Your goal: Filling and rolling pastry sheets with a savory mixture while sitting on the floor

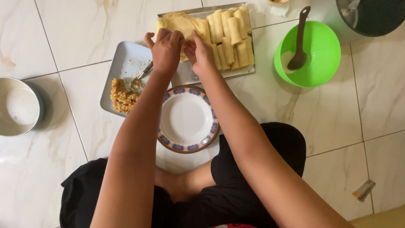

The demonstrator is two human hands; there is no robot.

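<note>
Everything sits on the floor [63, 38]. Plate [188, 118] just ahead of the knees, centre. Behind it, far tray [202, 72] with wrappers [179, 21] on its left half, rolls [231, 36] stacked on its right half. Near tray [126, 59] left of the plate, touching the far tray's left corner; filling [122, 96] in its near-left corner, spoon [141, 77] beside the filling. Both hands over the wrappers: left hand [166, 50], right hand [200, 55], side by side. Bowl [322, 52] right of the far tray, ladle [299, 40] in it. Pot [373, 16] at far-right edge. Round tin [19, 105] at left edge. Small clip [363, 190] near-right.
</note>
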